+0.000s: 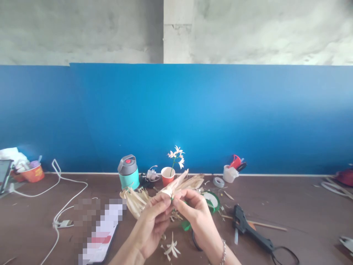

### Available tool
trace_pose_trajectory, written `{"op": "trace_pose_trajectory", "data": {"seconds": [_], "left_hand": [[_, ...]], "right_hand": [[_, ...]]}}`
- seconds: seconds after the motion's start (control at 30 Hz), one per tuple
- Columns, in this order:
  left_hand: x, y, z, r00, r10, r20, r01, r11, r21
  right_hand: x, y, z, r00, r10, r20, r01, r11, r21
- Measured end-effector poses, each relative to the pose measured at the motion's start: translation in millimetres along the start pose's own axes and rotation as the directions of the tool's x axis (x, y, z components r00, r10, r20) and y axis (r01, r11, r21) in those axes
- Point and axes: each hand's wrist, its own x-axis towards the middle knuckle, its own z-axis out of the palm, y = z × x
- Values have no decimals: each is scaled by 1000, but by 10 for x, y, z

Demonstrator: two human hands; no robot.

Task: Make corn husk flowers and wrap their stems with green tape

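Observation:
My left hand (pixel 153 221) and my right hand (pixel 194 213) meet in front of me, both pinched on a handmade flower of pale dried leaves (pixel 179 183) at its base. Green tape (pixel 186 225) hangs below my right hand's fingers. A pile of dried leaf strips (pixel 135 200) lies just behind my left hand. A small finished pale flower (pixel 172 249) lies on the brown table (pixel 303 209) beneath my wrists. A roll of green tape (pixel 212 200) sits right behind my right hand.
A black glue gun (pixel 245 226) with its cord lies to the right. At the back stand a teal flask (pixel 128 172), a red cup with flowers (pixel 168 176), a white cup of tools (pixel 231 171) and a tape roll (pixel 218 182). A white cable (pixel 59 198) and an orange bowl (pixel 32 173) lie left.

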Motion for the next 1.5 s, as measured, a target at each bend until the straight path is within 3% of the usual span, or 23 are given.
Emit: {"op": "trace_pose_trajectory", "data": {"seconds": [0.2,0.33,0.53,0.7,0.9,1.1,1.27,1.5], "left_hand": [[20,-28,-12,1000,-6,15,6,1000,-10],[27,-11,-44,1000,21,19,-21,999,42],[9,19,-54,992,123,34,-126,984,127],[25,41,-72,990,110,86,-120,985,125],[31,43,-72,984,156,82,-168,972,162],[-47,55,-14,938,341,67,-336,845,417],[-8,38,-60,961,270,56,-262,829,493],[6,50,-40,947,297,123,-315,778,544]], "right_hand": [[2,-22,-20,999,-36,9,37,996,-80],[-17,-32,-31,997,-79,-1,77,972,-222],[-62,-67,14,982,-186,-34,154,888,-434],[-87,-75,14,959,-281,29,247,782,-572],[-72,-97,19,965,-254,61,246,802,-545],[-61,-112,28,960,-279,26,241,774,-585],[-80,-108,-2,967,-248,54,229,760,-608],[-64,-187,-57,984,-149,99,178,757,-629]]}}
